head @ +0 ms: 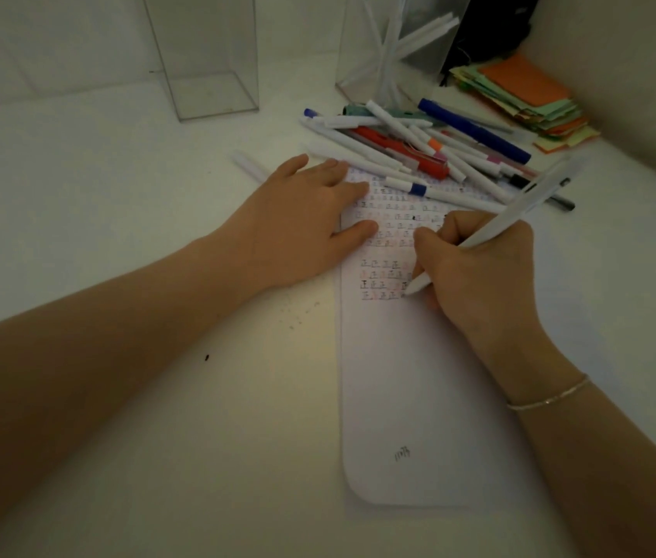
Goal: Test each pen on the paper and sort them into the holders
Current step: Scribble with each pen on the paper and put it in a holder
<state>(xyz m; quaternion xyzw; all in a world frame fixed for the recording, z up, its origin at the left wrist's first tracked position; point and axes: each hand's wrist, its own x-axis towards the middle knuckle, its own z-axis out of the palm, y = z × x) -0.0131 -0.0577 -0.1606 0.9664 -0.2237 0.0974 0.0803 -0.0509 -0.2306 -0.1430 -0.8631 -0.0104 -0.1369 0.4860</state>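
My right hand grips a white pen in a writing hold, its tip touching the white paper at the end of a row of small test marks. My left hand lies flat with straight fingers on the paper's upper left corner, pressing it down. A pile of pens, mostly white with some blue, red and teal, lies across the paper's far edge. Two clear holders stand at the back: the left holder looks empty, the right holder has several white pens in it.
A single white pen lies apart, left of the pile. A stack of orange, green and yellow paper notes sits at the back right beside a dark object. A wall rises along the right side.
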